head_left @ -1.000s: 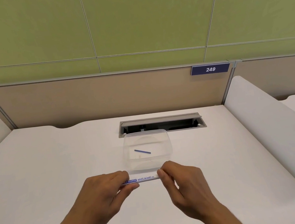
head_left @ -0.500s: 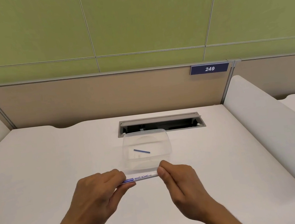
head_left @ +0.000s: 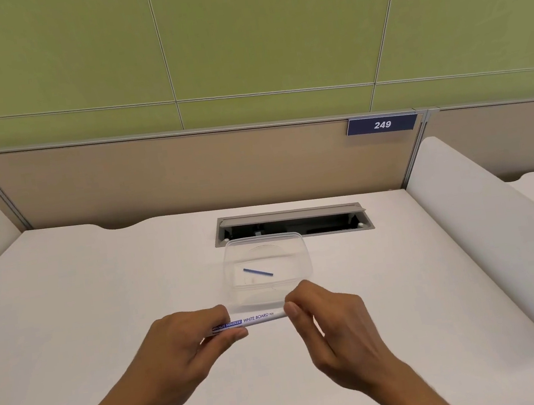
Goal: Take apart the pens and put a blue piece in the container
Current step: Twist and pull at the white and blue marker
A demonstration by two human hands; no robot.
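Spanning a cubicle with a tan partition [head_left: 188, 171], the white desk [head_left: 70, 310] bears one clear container [head_left: 300, 248] holding one blue rod [head_left: 257, 272], while left hand [head_left: 179, 351] and right hand [head_left: 335, 328] each pinch one whiteboard marker [head_left: 256, 319] just before it.

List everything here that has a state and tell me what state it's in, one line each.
Whiteboard marker: held level above the desk, gripped at both ends.
Left hand: grips the marker's left end.
Right hand: pinches the marker's right end.
Clear container: open, no lid, upright on the desk.
Blue piece: lying flat inside the container.
Cable hatch: lid open.
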